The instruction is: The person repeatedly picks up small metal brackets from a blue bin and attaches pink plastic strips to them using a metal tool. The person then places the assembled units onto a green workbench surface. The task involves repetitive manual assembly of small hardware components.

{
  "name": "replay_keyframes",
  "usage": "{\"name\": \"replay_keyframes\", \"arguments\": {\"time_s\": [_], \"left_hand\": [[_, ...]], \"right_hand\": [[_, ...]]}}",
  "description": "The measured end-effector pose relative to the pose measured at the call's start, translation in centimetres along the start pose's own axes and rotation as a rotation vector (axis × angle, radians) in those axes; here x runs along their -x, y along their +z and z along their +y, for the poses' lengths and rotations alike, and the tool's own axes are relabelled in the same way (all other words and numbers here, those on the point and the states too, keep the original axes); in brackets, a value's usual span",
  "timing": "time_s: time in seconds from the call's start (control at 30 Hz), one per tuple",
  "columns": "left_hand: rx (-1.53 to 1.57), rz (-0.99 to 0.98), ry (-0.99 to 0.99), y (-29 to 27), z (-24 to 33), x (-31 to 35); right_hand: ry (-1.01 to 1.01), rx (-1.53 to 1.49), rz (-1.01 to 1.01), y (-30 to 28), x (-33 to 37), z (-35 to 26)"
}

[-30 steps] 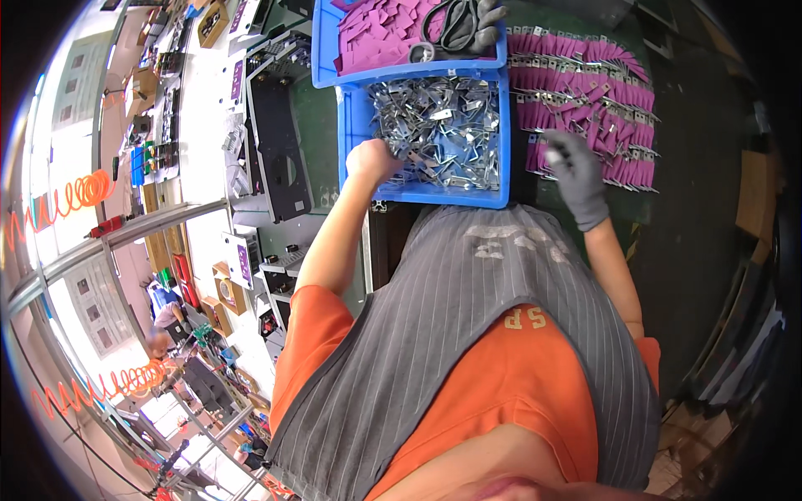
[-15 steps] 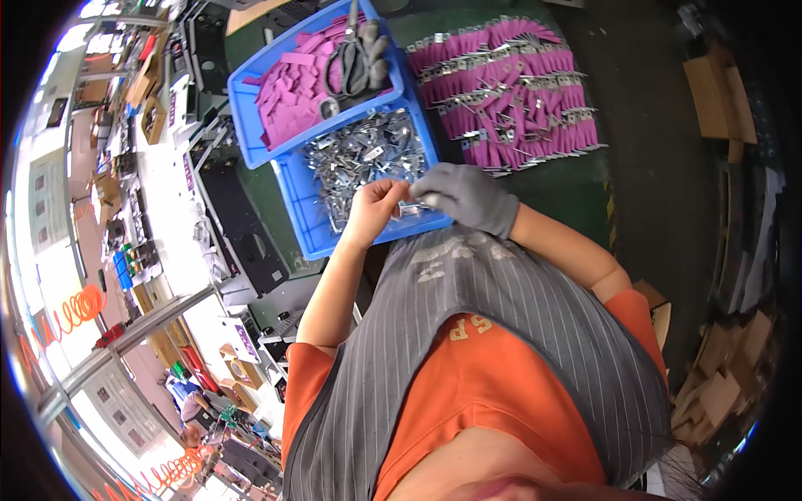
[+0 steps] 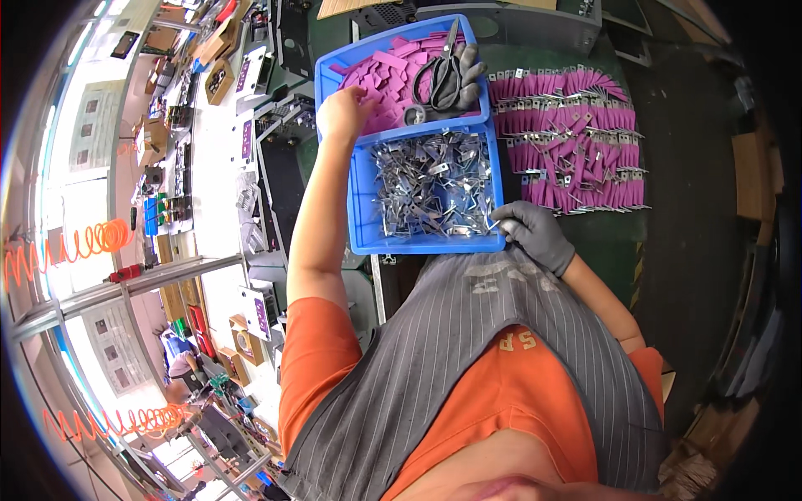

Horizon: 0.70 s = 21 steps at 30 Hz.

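Note:
My bare left hand (image 3: 341, 117) reaches over the left side of the upper blue bin (image 3: 324, 88), its fingers a little apart among loose purple strips (image 3: 388, 77). My right hand (image 3: 539, 236), in a grey glove, is at the near right corner of the lower blue bin (image 3: 361, 225). Its fingertips pinch a small metal bracket (image 3: 494, 224), mostly covered by the glove. Loose metal brackets (image 3: 430, 179) fill much of the lower bin. Scissors (image 3: 436, 79) with black handles and a grey glove (image 3: 469, 77) lie on the strips, beside a small roll (image 3: 414, 115).
To the right of the bins, rows of metal brackets with purple strips on them (image 3: 568, 154) lie on the green table (image 3: 614, 230). Dark metal panels (image 3: 280, 179) stand to the left. Cardboard boxes (image 3: 756, 171) are at the far right.
My hands were together over the lower bin. The left has since gone up to the purple strips, and the right has moved toward the bin's near right corner. The view has shifted too.

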<state>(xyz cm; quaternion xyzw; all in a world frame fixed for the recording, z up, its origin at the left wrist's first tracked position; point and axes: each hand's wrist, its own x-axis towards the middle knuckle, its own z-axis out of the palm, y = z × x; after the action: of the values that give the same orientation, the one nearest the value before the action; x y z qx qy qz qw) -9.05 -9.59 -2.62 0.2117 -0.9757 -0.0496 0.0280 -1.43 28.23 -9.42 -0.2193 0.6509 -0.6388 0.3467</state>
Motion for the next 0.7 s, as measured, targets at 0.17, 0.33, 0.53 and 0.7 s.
{"name": "replay_keyframes", "arguments": {"time_s": [0.17, 0.33, 0.53, 0.7], "left_hand": [[0.095, -0.111, -0.026, 0.7, 0.1, 0.3], [0.259, -0.003, -0.034, 1.0, -2.0, 0.4], [0.589, 0.123, 0.0, 1.6, -4.5, 1.6], [0.163, 0.281, 0.124, -0.1, -4.1, 2.9]], "right_hand": [[0.028, -0.029, 0.001, -0.1, 0.1, 0.3], [0.03, -0.064, 0.01, -0.1, 0.0, 0.2], [0.028, -0.083, 0.005, 0.0, -0.2, 0.7], [0.052, -0.058, -0.009, -0.1, -0.1, -0.2]]}}
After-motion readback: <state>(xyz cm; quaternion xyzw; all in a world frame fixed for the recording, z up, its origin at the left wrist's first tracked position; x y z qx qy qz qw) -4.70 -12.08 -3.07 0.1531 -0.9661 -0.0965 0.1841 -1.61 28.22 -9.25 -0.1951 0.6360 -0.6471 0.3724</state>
